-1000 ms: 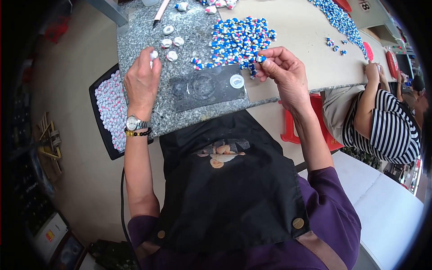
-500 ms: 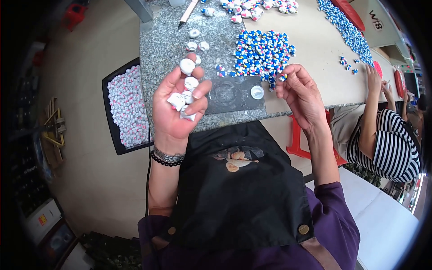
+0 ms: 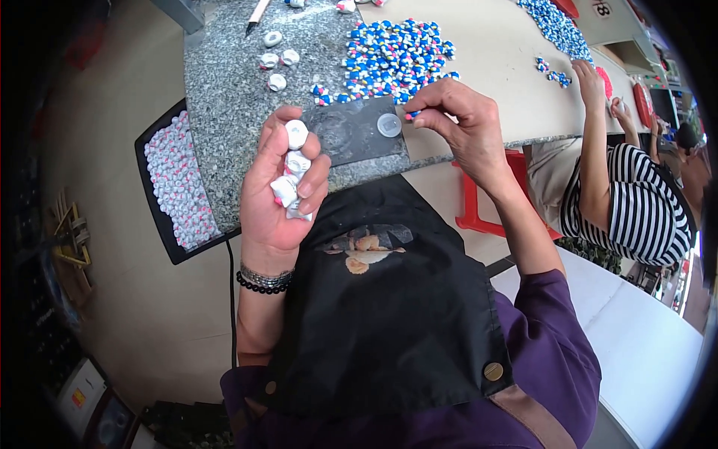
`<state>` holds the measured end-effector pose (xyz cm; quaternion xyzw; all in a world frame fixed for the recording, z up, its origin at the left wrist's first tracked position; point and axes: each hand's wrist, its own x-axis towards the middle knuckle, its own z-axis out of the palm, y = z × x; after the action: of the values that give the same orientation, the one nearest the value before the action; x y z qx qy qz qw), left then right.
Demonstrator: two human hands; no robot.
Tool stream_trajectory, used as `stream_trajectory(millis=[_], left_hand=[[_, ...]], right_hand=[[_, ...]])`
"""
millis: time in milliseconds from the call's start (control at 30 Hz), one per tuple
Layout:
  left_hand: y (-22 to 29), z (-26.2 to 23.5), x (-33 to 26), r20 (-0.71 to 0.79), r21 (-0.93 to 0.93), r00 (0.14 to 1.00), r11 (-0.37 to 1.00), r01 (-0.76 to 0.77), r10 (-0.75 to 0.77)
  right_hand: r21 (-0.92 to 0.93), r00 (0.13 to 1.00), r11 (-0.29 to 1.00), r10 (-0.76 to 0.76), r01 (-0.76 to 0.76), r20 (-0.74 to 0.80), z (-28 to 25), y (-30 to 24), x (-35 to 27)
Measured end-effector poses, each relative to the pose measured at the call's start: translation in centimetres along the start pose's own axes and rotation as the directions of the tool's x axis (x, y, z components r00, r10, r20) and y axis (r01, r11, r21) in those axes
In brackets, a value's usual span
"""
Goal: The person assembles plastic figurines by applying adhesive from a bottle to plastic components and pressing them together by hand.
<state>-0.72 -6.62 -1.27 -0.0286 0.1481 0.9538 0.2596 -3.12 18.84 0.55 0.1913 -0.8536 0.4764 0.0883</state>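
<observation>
Several small white moulded pieces [image 3: 284, 190] lie in my left hand [image 3: 262, 202], whose fingers curl round them. Thumb and forefinger hold the topmost white piece [image 3: 297, 134] upright, its round end up. My right hand [image 3: 471, 135] pinches a tiny blue-and-pink piece [image 3: 412, 116] between thumb and forefinger. It hovers just right of a clear round disc [image 3: 389, 125] on a dark flat plate [image 3: 344, 146] at the table's near edge. Beyond the plate spreads a heap of small blue, white, yellow and pink pieces [image 3: 396, 60].
Loose white pieces [image 3: 277, 81] and a pen-like tool [image 3: 258, 15] lie on the speckled stone tabletop [image 3: 224, 90]. Left of it stands a black tray [image 3: 146, 179] of white-and-pink pieces. A co-worker in a striped top [image 3: 636, 194] sits at right, near a red stool [image 3: 471, 202].
My view has shifted, moving the table left and up in the picture. My right hand has come closer to the disc with its tiny piece. My left hand has drawn nearer to me.
</observation>
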Motion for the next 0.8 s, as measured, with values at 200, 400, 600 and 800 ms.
stream_trajectory(millis=[200,400,600,800], left_hand=[[-0.6,0.7,-1.4,-0.134,0.061,0.991,0.998,-0.008,0.016],[-0.9,0.8,-2.0,-0.159,0.203,0.985,0.979,-0.027,0.060],[-1.3,1.0,-1.9,-0.228,0.282,0.969,0.959,-0.031,0.099],[-1.6,1.7,-0.9,-0.198,0.382,0.973,0.923,-0.038,0.122]], right_hand=[[-0.102,0.995,0.993,-0.046,0.054,0.085,0.2,0.0,0.3],[-0.168,0.981,0.975,-0.122,0.147,0.154,1.0,0.0,0.4],[-0.305,0.944,0.904,-0.238,0.301,0.228,1.2,-0.1,0.7],[-0.341,0.938,0.884,-0.245,0.320,0.246,1.3,-0.1,0.7]])
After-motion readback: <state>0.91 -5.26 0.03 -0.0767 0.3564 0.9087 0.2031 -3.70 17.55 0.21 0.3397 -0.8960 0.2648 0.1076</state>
